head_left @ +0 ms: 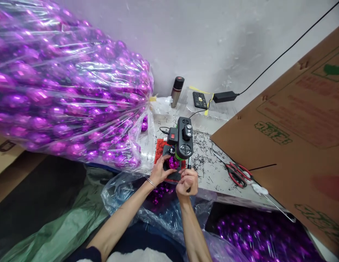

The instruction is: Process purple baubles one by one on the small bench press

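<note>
A small black bench machine (182, 136) with a red switch and a green ring stands on a red mat (159, 148). Beneath its head is a shiny purple ball (173, 163), with the thumb and fingers of my left hand (159, 171) closed around its left and near sides. To the right of the ball, my right hand (187, 182) is wrapped around the machine's lever (189, 162); a dark end of the handle shows between the fingers. More purple balls (161, 193) lie in a clear plastic bag (117, 189) below the table edge.
A huge clear bag of purple balls (76, 91) fills the left. Behind stand a bottle (177, 91), a phone (199, 100) and a power adapter (225, 96). Red-handled scissors (237, 174) lie right, beside a large carton (292, 134). Black scraps (203, 153) litter the table.
</note>
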Motion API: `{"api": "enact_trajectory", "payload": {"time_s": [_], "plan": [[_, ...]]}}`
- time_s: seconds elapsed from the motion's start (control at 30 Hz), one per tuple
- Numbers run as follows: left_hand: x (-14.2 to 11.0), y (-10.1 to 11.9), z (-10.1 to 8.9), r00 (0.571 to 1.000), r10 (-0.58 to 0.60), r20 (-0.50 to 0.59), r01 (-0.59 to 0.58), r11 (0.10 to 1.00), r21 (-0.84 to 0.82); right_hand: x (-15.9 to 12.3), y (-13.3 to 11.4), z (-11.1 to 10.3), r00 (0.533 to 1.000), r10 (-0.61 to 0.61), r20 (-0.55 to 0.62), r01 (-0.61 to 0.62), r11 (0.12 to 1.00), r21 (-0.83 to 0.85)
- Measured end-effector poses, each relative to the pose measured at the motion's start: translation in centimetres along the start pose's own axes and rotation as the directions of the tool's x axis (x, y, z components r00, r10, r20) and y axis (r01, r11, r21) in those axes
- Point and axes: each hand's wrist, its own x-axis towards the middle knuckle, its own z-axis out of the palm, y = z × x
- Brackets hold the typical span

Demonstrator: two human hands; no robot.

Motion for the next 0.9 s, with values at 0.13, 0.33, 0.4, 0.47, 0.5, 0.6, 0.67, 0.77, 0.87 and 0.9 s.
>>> {"api": "enact_trajectory", "payload": {"time_s": [0.13, 0.33, 0.4, 0.47, 0.5, 0.6, 0.67, 0.77, 0.87, 0.9], "plan": [[0.0, -0.2, 0.1, 0.999, 0.044, 0.003, -0.044, 0.999, 0.017, 2.5, -1.4, 0.0, 0.995, 0.096, -0.035, -0.095, 0.995, 0.023], [-4.6, -0.6, -1.6, 0.962, 0.254, 0.105, -0.273, 0.921, 0.278, 5.3, -3.3, -0.8, 0.992, 0.112, 0.052, -0.112, 0.994, -0.005], [-6.1, -0.3, -2.8, 0.938, 0.291, 0.187, -0.341, 0.865, 0.367, 4.9, -3.3, -0.9, 0.992, 0.099, 0.074, -0.098, 0.995, -0.016], [-6.0, 0.2, -4.1, 0.934, 0.299, 0.197, -0.356, 0.836, 0.418, 4.4, -3.2, -0.9, 0.991, 0.107, 0.078, -0.106, 0.994, -0.018], [-5.1, 0.5, -4.8, 0.941, 0.294, 0.170, -0.339, 0.832, 0.439, 4.1, -3.1, -0.9, 0.990, 0.114, 0.077, -0.113, 0.993, -0.017], [0.8, 1.4, -6.8, 0.973, 0.228, 0.027, -0.209, 0.830, 0.517, 3.7, -2.9, -0.8, 0.990, 0.120, 0.072, -0.120, 0.993, -0.006], [6.2, 2.0, -8.0, 0.990, 0.117, -0.084, -0.047, 0.812, 0.582, 3.7, -2.9, -0.8, 0.991, 0.111, 0.075, -0.112, 0.994, -0.001], [13.3, 2.8, -9.4, 0.971, -0.051, -0.232, 0.197, 0.720, 0.666, 3.8, -2.9, -0.9, 0.993, 0.084, 0.082, -0.083, 0.996, -0.013], [17.0, 3.4, -10.3, 0.958, -0.088, -0.274, 0.258, 0.682, 0.685, 3.8, -2.9, -0.9, 0.994, 0.054, 0.093, -0.052, 0.998, -0.030], [17.5, 3.6, -10.5, 0.954, -0.100, -0.283, 0.275, 0.665, 0.694, 3.7, -2.9, -0.9, 0.994, 0.050, 0.096, -0.047, 0.998, -0.031]]}}
